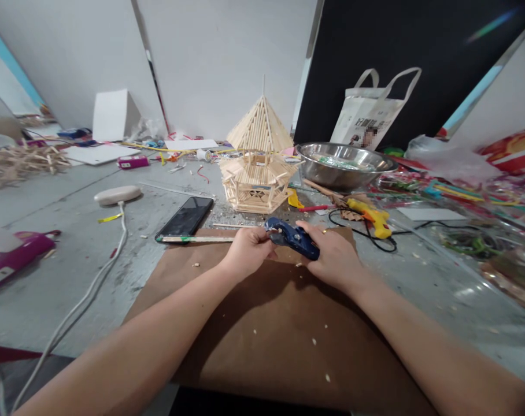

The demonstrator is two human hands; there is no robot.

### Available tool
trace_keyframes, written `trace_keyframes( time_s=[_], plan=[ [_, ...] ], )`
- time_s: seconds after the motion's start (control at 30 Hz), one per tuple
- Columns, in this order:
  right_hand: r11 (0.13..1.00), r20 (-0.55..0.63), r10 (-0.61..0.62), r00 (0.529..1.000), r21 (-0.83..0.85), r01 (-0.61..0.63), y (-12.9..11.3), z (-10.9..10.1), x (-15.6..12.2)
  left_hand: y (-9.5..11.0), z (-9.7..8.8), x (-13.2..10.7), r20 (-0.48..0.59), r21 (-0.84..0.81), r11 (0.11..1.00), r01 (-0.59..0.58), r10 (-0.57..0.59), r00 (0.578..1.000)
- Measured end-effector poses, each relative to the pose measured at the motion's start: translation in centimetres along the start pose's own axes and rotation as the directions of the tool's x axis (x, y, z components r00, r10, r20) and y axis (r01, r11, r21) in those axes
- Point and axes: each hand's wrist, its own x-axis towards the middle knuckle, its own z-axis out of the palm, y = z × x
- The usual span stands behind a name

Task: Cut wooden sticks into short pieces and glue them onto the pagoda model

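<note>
Between the fingers of my left hand [247, 248] is a thin pale wooden stick [206, 239], its long end pointing left across the phone's lower edge. My right hand [338, 254] is wrapped round a dark blue hand cutter [299, 238]. The cutter's jaws meet my left fingertips, and whether they touch the stick is hidden there. Both hands are over a brown board [262, 335] dotted with small wood chips. Just beyond them stands a pagoda model [260, 164] made of pale sticks, with a pointed roof.
A black phone [187, 218] lies left of my hands. To the right are a yellow glue gun [373, 216] with a black cord and a steel bowl [344, 173]. A white cable [93, 292] crosses the left side. Assorted craft scraps and a white tote bag [369, 115] are farther back.
</note>
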Motion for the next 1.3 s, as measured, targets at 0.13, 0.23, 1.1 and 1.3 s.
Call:
trace_keyframes(
  time_s=[0.13, 0.23, 1.1, 1.3],
  plan=[
    [1.000, 0.006, 0.004, 1.000, -0.021, -0.004, -0.06, -0.02, 0.03, 0.01, 0.10, 0.03, 0.002, -0.050, 0.999, 0.019, -0.019, 1.000],
    [1.000, 0.011, 0.008, 1.000, -0.019, -0.008, -0.12, -0.03, -0.01, 0.04, 0.17, 0.05, 0.009, -0.100, 0.994, 0.042, -0.041, 0.999],
    [1.000, 0.042, -0.010, 0.999, -0.008, 0.010, -0.12, -0.23, -0.06, -0.05, -0.04, -0.04, -0.002, 0.023, 1.000, 0.014, -0.014, 1.000],
    [1.000, 0.052, 0.021, 0.998, 0.001, -0.021, -0.23, -0.46, -0.12, 0.11, -0.10, -0.23, -0.047, 0.069, 0.998, -0.007, 0.010, 0.999]
  ],
)
